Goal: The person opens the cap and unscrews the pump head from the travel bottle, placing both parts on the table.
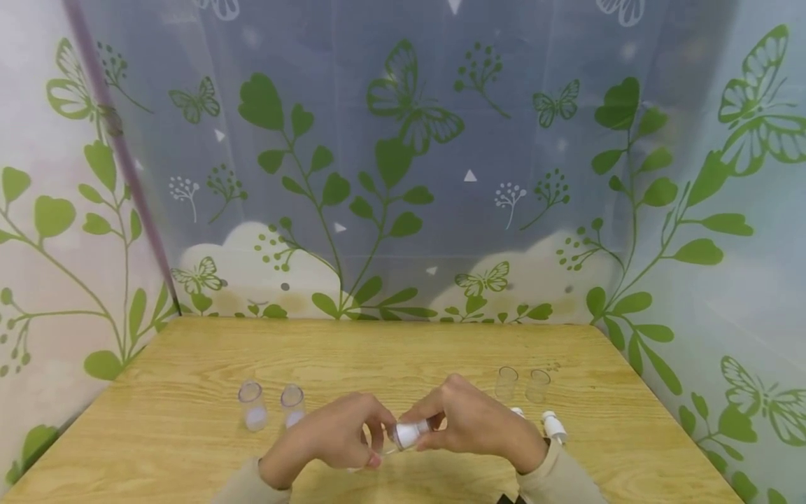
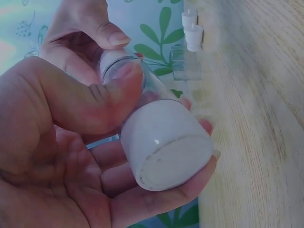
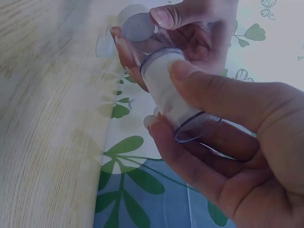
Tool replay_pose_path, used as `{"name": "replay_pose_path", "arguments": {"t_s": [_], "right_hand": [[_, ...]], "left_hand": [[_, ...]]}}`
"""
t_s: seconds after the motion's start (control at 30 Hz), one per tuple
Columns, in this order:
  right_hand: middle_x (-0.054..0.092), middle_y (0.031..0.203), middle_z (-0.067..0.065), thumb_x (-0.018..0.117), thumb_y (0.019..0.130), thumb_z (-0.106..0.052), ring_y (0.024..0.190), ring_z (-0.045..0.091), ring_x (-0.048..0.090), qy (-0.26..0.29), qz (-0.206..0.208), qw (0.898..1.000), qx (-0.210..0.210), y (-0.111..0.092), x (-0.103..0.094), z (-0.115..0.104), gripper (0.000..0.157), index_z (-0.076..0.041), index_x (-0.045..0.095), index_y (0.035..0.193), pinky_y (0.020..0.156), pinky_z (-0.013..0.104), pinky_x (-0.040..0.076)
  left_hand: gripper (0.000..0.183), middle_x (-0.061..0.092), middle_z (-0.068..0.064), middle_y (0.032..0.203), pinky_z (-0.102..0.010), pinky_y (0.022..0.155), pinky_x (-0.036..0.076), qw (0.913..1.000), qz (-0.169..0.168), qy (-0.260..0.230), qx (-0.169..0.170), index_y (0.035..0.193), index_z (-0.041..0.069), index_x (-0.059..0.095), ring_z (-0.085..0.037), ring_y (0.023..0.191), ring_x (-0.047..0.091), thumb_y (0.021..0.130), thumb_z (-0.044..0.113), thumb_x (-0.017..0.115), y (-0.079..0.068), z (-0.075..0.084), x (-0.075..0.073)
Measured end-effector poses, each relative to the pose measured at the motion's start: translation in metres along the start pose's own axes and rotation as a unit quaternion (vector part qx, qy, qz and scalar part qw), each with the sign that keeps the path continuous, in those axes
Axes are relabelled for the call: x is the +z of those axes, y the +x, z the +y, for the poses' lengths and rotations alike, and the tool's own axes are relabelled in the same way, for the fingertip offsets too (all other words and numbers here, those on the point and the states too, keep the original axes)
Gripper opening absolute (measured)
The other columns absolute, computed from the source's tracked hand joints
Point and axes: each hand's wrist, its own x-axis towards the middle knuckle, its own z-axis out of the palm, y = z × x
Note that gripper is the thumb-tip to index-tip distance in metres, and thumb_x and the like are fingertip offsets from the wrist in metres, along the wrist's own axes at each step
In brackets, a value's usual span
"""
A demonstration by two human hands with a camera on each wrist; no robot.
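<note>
Both hands meet over the near middle of the table on a small clear plastic bottle (image 1: 408, 435). My left hand (image 1: 343, 428) grips its lower part, thumb across the clear wall; in the left wrist view a thick white base (image 2: 168, 147) faces the camera. Around the other end, the thumb and fingers of my right hand (image 1: 471, 424) pinch the white collar section (image 3: 164, 78). A clear rim (image 3: 190, 127) sticks out beyond this section on the palm side. Toward the left hand, a grey-white disc (image 3: 138, 27) shows inside the clear body. The bottle lies tilted between the hands.
Two clear bottles, one at the far left (image 1: 253, 406) and another beside it (image 1: 292, 400), stand upright with whitish discs inside. Clear caps (image 1: 506, 383) stand back right. White pump heads (image 1: 554, 426) sit near the right wrist. Patterned curtains (image 1: 403, 175) border the table (image 1: 378, 350).
</note>
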Motion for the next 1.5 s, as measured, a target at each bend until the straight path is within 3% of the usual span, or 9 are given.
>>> {"name": "replay_pose_path", "arguments": {"t_s": [0.07,0.23,0.4,0.6,0.73,1.0,1.33,1.5], "right_hand": [[0.081,0.107,0.006,0.083,0.084,-0.008,0.088,0.002,0.074,-0.027,0.004,1.000,0.010,-0.002,-0.004,-0.001,0.031,-0.008,0.079,0.115,0.077,0.013,0.057],[0.080,0.111,0.008,0.086,0.080,-0.006,0.092,0.014,0.076,-0.081,0.036,0.994,0.056,-0.012,-0.021,-0.001,0.035,-0.012,0.080,0.113,0.075,0.018,0.059],[0.080,0.109,0.005,0.086,0.080,-0.007,0.085,0.006,0.074,-0.073,0.029,0.996,0.048,-0.014,-0.024,0.004,0.034,-0.012,0.080,0.113,0.073,0.018,0.059],[0.080,0.110,0.003,0.086,0.080,-0.006,0.086,0.001,0.072,-0.058,-0.001,0.996,0.068,-0.012,-0.022,0.004,0.034,-0.012,0.081,0.112,0.076,0.016,0.058],[0.080,0.110,0.004,0.086,0.080,-0.006,0.086,0.001,0.072,-0.053,-0.022,0.995,0.079,-0.012,-0.022,0.002,0.033,-0.010,0.080,0.113,0.076,0.015,0.057],[0.079,0.095,-0.002,0.086,0.080,-0.005,0.069,-0.007,0.050,-0.051,-0.032,0.995,0.080,-0.010,-0.018,0.003,0.031,-0.010,0.081,0.110,0.069,0.018,0.056],[0.076,0.101,0.004,0.082,0.083,-0.001,0.080,0.002,0.065,-0.054,-0.046,0.992,0.107,-0.006,-0.019,0.006,0.030,-0.008,0.080,0.112,0.073,0.017,0.056],[0.077,0.104,0.006,0.081,0.083,0.001,0.080,0.002,0.063,-0.069,-0.055,0.989,0.121,-0.007,-0.020,0.009,0.030,-0.007,0.080,0.112,0.072,0.017,0.056]], "left_hand": [[0.033,0.069,0.002,0.072,-0.015,0.055,0.049,1.0000,-0.004,0.003,0.003,0.100,0.002,0.077,0.000,0.056,0.053,0.073,-0.014,0.067,-0.001,-0.003,-0.002],[0.029,0.071,-0.006,0.073,-0.016,0.053,0.048,0.9995,0.002,-0.002,-0.031,0.100,-0.001,0.076,-0.002,0.055,0.053,0.074,-0.013,0.071,-0.008,-0.012,-0.006],[0.030,0.071,-0.004,0.075,-0.017,0.053,0.048,0.9991,0.011,0.004,-0.041,0.101,0.000,0.076,-0.002,0.052,0.053,0.074,-0.012,0.073,-0.007,-0.015,-0.005],[0.030,0.072,-0.006,0.083,-0.023,0.061,0.050,0.9937,0.034,0.084,-0.065,0.101,0.006,0.077,-0.005,0.066,0.056,0.074,-0.007,0.075,-0.010,-0.013,-0.006],[0.032,0.071,-0.003,0.082,-0.027,0.063,0.049,0.9893,0.050,0.109,-0.083,0.105,0.007,0.077,-0.010,0.069,0.057,0.075,-0.005,0.077,-0.012,-0.010,-0.009],[0.030,0.070,-0.002,0.080,-0.028,0.062,0.050,0.9876,0.060,0.116,-0.088,0.104,0.007,0.077,-0.011,0.065,0.057,0.077,-0.004,0.080,-0.014,-0.004,-0.010],[0.031,0.072,-0.007,0.084,-0.031,0.063,0.054,0.9870,0.064,0.116,-0.091,0.103,0.008,0.077,-0.014,0.068,0.063,0.075,-0.006,0.080,-0.015,-0.004,-0.012],[0.030,0.072,-0.006,0.083,-0.030,0.063,0.052,0.9880,0.061,0.107,-0.093,0.101,0.010,0.077,-0.013,0.066,0.061,0.076,-0.006,0.079,-0.015,-0.006,-0.011]]}}
